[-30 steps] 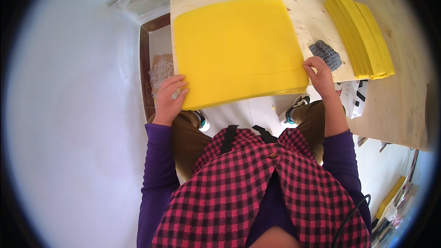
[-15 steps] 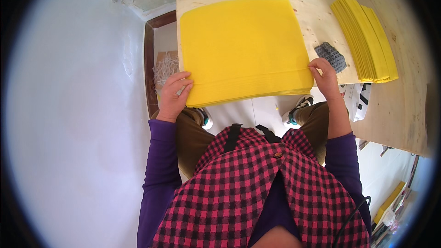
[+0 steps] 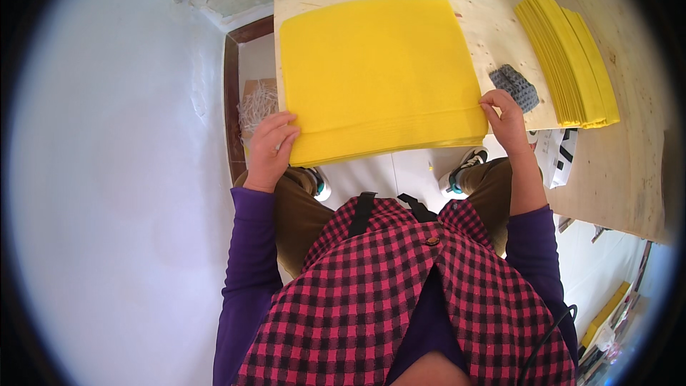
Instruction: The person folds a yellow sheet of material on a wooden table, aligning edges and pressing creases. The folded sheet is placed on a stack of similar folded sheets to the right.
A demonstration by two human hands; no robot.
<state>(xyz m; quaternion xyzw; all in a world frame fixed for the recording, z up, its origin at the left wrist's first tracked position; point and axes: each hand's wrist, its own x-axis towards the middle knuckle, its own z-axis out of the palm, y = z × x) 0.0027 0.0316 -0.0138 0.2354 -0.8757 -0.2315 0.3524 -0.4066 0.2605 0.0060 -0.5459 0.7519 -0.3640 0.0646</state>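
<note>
A stack of yellow cloth sheets lies flat in front of me, its near edge hanging slightly over the table's front. My left hand is at the stack's left side close to the near corner, thumb and fingertips closed on the edge of the cloth. On the opposite side, my right hand pinches the right edge between thumb and fingers. A line like a sheet's edge or crease runs across the stack from one hand to the other. How many layers each hand grips cannot be made out.
Folded yellow cloths stand in a pile on the right of the wooden table. A grey textured cloth-like piece lies beside my right hand. A carton of shredded paper sits below at left, near the white wall.
</note>
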